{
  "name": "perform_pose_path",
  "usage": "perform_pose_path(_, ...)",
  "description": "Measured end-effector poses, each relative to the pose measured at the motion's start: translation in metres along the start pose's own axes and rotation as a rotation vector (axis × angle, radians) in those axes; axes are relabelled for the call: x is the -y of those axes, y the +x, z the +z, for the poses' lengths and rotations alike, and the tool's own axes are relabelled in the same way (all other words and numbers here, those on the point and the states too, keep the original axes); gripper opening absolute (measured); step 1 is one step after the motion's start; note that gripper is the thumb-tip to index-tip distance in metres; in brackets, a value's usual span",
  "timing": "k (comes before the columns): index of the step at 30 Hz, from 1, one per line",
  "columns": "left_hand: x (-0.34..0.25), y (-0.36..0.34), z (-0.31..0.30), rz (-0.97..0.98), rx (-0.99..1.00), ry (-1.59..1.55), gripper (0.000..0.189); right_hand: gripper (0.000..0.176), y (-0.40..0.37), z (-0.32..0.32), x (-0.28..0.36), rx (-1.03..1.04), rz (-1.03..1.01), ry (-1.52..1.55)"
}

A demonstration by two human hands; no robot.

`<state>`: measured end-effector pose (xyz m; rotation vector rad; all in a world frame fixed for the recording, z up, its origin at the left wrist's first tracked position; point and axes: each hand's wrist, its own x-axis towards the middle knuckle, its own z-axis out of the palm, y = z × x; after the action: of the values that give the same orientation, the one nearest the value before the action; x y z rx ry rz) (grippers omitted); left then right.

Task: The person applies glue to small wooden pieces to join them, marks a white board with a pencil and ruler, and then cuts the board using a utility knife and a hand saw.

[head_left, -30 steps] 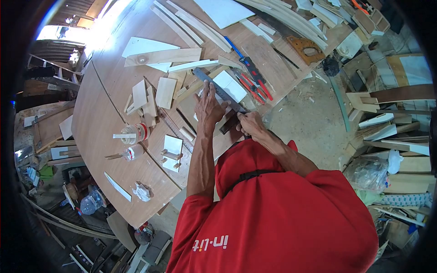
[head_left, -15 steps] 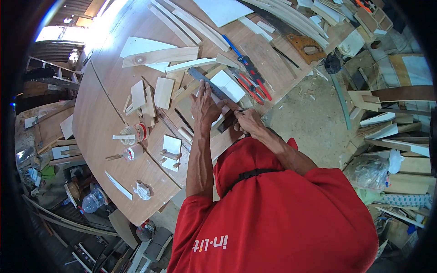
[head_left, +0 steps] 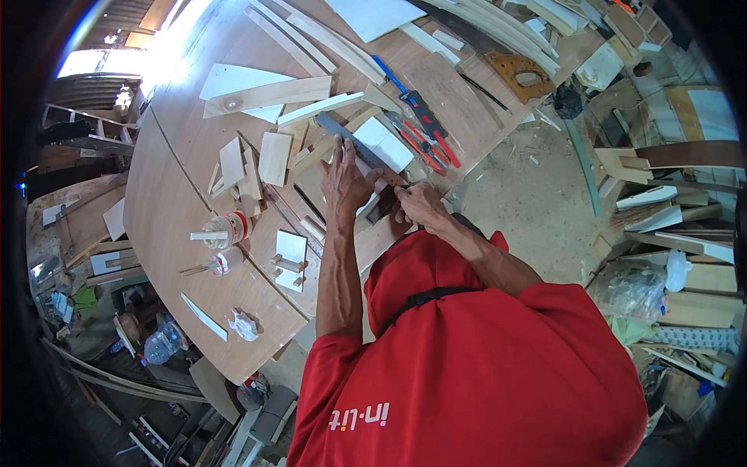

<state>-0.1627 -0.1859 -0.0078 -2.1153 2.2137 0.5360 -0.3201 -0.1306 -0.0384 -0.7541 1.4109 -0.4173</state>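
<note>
A flat grey metal bar (head_left: 348,141), brownish toward its near end, lies slantwise over pieces of wood near the table's edge. My left hand (head_left: 347,180) presses it down, fingers stretched along it and thumb out to the side. At the near end, my right hand (head_left: 421,204) is closed, its fingertips pinched at the bar's tip; whatever small thing they hold is hidden. Beneath the hands sits a dark block-like piece (head_left: 380,208), partly covered. A white board (head_left: 384,145) lies right beside the bar.
Red-handled pliers (head_left: 424,148), a blue-and-black tool (head_left: 420,113) and a handsaw (head_left: 517,75) lie to the right. Jars (head_left: 227,229), wood offcuts (head_left: 274,158) and a small white board with pegs (head_left: 290,261) are left. Wood scraps crowd the floor at right.
The whole view has shifted slightly. Both hands stay at the bar, with the right hand's fingers moved only a little.
</note>
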Motion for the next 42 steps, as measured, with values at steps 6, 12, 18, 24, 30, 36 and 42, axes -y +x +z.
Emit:
perform_pose_path(6,-0.001,0.001,0.001,-0.050,0.009,-0.018,0.091,0.041,0.001,0.000,0.000,0.035,-0.003,-0.064)
perform_pose_path(12,-0.004,0.001,-0.006,-0.074,0.049,-0.027,0.091,0.039,-0.002,0.001,0.002,0.034,0.011,0.016)
perform_pose_path(18,-0.001,0.001,-0.003,-0.028,0.020,-0.028,0.093,0.040,0.012,0.005,-0.012,0.012,-0.077,-0.050)
perform_pose_path(24,0.002,0.003,-0.002,-0.030,0.038,-0.045,0.095,0.055,0.021,0.005,-0.014,-0.010,-0.120,-0.243)
perform_pose_path(30,-0.001,0.006,-0.010,-0.016,0.065,-0.004,0.097,0.043,0.011,-0.001,0.001,0.028,-0.044,-0.216)
perform_pose_path(36,0.000,0.016,-0.018,-0.056,0.115,-0.024,0.111,0.052,0.020,-0.003,-0.007,0.061,-0.022,-0.249)
perform_pose_path(42,0.006,0.033,-0.020,-0.042,0.164,0.007,0.120,0.054,0.021,-0.003,-0.008,0.038,-0.083,-0.303)
